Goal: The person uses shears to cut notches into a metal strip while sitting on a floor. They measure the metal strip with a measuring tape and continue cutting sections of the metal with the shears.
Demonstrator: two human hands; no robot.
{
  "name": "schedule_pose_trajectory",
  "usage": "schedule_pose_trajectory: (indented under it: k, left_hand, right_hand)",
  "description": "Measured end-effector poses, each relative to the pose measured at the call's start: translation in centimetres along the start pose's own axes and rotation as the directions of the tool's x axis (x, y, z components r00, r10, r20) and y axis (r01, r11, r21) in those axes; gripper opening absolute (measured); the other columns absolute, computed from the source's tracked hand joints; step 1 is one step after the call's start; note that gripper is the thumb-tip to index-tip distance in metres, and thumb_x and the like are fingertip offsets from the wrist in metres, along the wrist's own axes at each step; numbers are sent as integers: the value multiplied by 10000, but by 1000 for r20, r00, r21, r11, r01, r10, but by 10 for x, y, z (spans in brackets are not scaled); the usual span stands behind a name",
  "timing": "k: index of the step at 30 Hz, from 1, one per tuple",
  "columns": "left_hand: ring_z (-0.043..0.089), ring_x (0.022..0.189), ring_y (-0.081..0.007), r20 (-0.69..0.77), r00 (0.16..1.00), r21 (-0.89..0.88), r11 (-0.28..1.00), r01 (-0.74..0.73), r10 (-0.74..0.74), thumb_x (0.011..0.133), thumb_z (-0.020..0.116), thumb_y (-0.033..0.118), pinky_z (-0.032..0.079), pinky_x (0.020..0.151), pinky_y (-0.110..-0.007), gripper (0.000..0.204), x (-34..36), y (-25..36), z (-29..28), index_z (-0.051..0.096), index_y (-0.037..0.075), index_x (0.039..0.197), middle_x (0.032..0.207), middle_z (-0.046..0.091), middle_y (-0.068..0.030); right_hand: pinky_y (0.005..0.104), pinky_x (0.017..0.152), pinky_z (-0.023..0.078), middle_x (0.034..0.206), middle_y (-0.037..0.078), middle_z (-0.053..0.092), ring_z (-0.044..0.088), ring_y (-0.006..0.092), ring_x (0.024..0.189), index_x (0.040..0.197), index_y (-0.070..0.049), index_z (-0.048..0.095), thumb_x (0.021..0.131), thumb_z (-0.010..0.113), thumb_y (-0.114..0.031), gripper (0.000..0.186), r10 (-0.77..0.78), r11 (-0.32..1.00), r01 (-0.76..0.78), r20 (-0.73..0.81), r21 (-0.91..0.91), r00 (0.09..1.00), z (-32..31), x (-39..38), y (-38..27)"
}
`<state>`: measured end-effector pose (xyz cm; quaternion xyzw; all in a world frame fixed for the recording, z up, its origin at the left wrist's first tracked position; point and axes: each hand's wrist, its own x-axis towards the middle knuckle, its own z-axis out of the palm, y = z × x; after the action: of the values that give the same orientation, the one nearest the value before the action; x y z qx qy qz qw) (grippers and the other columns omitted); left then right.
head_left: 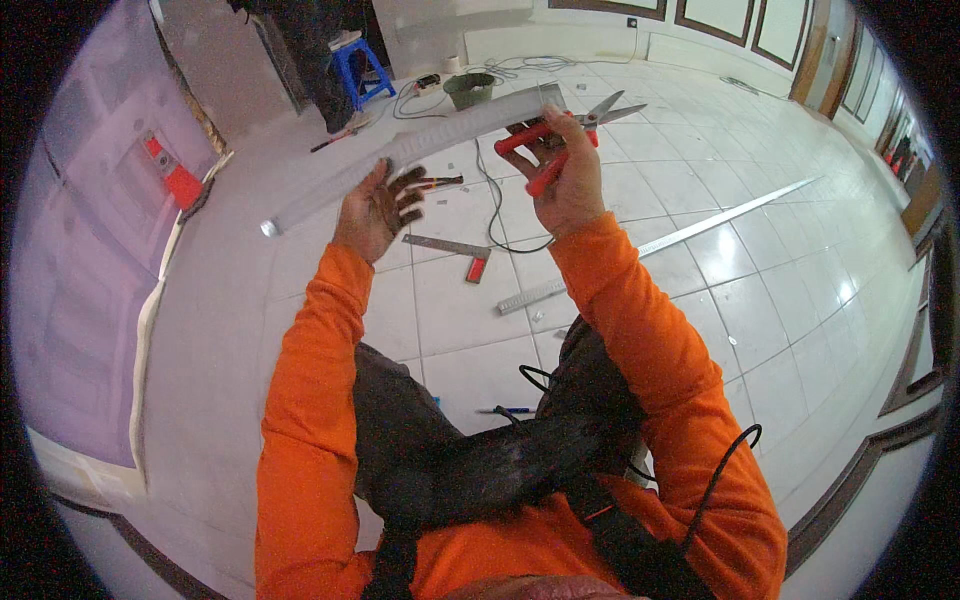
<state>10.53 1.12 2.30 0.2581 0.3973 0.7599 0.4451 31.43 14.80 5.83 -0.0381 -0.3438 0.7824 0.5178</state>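
Note:
My left hand has its fingers spread and curved below a long pale metal profile, with the thumb at its lower edge; whether it bears any weight is unclear. The profile slants up to the right, blurred toward its left end. My right hand grips red-handled metal snips, blades open and pointing right, and also has the right end of the profile at its thumb and fingers. Below my hands on the tiles lie a try square with a red handle, an orange-and-black tool and a long metal strip.
A green bucket, blue stool and cables are toward the back. A lilac board with a red-and-grey tool stands left. Small offcuts and a pen lie on the tiled floor.

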Motion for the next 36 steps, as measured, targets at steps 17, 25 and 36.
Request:
schedule_pose_trajectory:
  k: [17, 25, 36]
  left_hand:
    - [639, 667, -283, 336, 881, 903, -380, -201, 332, 694, 738, 592, 513, 622, -393, 572, -29, -32, 51, 623, 45, 811, 733, 641, -94]
    - [646, 724, -327, 393, 792, 881, 54, -470, 467, 849, 701, 246, 496, 643, -383, 286, -15, -30, 37, 584, 62, 1034, 788, 649, -159]
    - [519, 509, -114, 160, 855, 845, 379, -376, 493, 866, 700, 359, 411, 465, -283, 322, -13, -1, 15, 610, 52, 831, 578, 531, 1]
  right_hand:
    - [293, 285, 422, 717, 114, 608, 604, 205, 522, 909, 3, 578, 875, 595, -155, 163, 63, 967, -74, -54, -246, 997, 9, -13, 23]
    - [260, 649, 557, 872, 79, 629, 641, 155, 753, 1044, -1, 605, 867, 663, -168, 251, 259, 895, -183, 141, -406, 955, 15, -16, 23]
    - [393, 730, 507, 908, 201, 673, 655, 376, 835, 1190, -36, 606, 841, 654, -239, 407, -32, 201, 411, 413, -889, 910, -3, -6, -3]
